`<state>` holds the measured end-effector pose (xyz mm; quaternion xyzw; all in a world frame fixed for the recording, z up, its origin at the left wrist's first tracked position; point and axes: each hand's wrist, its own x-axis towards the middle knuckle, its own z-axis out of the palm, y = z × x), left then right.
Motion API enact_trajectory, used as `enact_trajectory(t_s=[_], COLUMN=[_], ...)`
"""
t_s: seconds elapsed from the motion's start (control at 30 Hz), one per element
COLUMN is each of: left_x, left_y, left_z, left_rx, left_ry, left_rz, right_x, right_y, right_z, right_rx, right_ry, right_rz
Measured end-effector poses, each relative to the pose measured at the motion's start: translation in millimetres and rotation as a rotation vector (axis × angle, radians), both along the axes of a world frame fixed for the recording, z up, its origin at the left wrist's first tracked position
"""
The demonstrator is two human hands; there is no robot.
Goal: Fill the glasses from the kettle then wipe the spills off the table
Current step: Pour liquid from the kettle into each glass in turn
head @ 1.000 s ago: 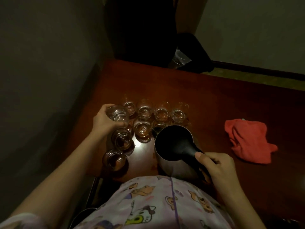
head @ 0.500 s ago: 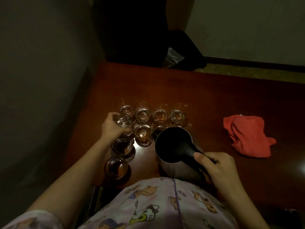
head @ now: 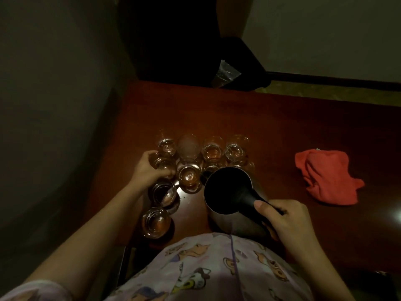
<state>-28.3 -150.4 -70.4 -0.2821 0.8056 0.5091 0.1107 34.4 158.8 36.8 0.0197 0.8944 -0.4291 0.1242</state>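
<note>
Reddish wood table against grey walls.

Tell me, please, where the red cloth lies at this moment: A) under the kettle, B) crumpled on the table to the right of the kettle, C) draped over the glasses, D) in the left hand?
B: the red cloth lies crumpled on the table, right of the kettle, touched by neither hand.

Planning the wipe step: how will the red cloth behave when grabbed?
The red cloth lies crumpled in soft folds on the table, so it is probably floppy and light. It should drape rather than hold shape, and is unlikely to roll or slip.
</note>
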Motion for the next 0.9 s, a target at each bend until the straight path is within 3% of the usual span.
enact_trajectory(t_s=[0.17, 0.33, 0.53, 0.9], left_x=[-10.1, -39.0, -66.2, -60.5], left_y=[-5.7, -8.7, -9.9, -8.9], left_z=[-3.8, -0.8, 3.2, 5.9], left_rx=[-0.013, -0.074, -0.090, -0.138], left_ry=[0.064, 0.110, 0.005, 0.069], left_rz=[0.149, 0.062, -0.062, 0.023], right_x=[2.4, 2.3, 3.5, 3.7], right_y=[-1.2, -2.5, -2.9, -5.9], right_z=[1.0, 3.0, 2.9, 0.3], right_rx=[0.008, 0.024, 0.029, 0.020], right_ry=[-0.006, -0.010, -0.019, -0.014], right_rz=[-0.009, 0.007, -0.004, -0.009])
